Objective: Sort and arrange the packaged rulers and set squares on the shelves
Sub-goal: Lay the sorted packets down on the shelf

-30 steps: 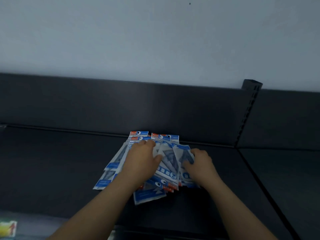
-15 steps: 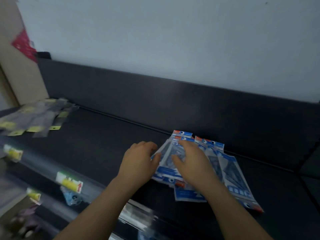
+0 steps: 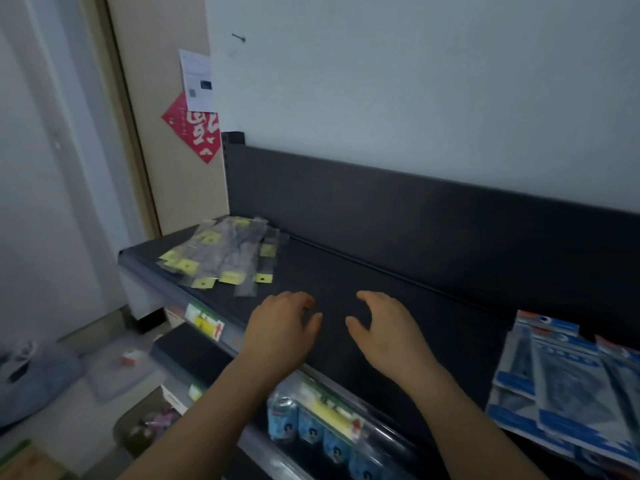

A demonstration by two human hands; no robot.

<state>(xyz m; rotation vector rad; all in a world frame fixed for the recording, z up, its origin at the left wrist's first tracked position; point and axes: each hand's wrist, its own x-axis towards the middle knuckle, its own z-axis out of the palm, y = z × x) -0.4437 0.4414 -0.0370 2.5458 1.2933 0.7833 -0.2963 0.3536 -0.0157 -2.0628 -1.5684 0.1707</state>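
Blue small goods (image 3: 306,426) stand on the lower level, nearest to you and below both grips; what they are, I cannot tell. Just above them, your left grip (image 3: 282,329) and your right grip (image 3: 386,327) are over the bare middle of the dark shelf (image 3: 329,271), near each other. The fingers of both are loosely curved and a little spread, and they hold nothing. I cannot tell if they touch the shelf.

Well apart to the right of your right grip, the blue set-square packs (image 3: 561,386) lie flat and overlap like a fan; part of them is cut by the edge of the view. Beyond your left grip, farther and to its left at the end of the shelf, the clear packs with yellow tags (image 3: 225,251), probably the rulers, lie in a loose heap and cross each other.

I judge that the sorting is mostly done, because the two kinds are already kept at separate ends. The arranging is left: neither group is squared up, and the yellow-tag heap looks the more untidy one.
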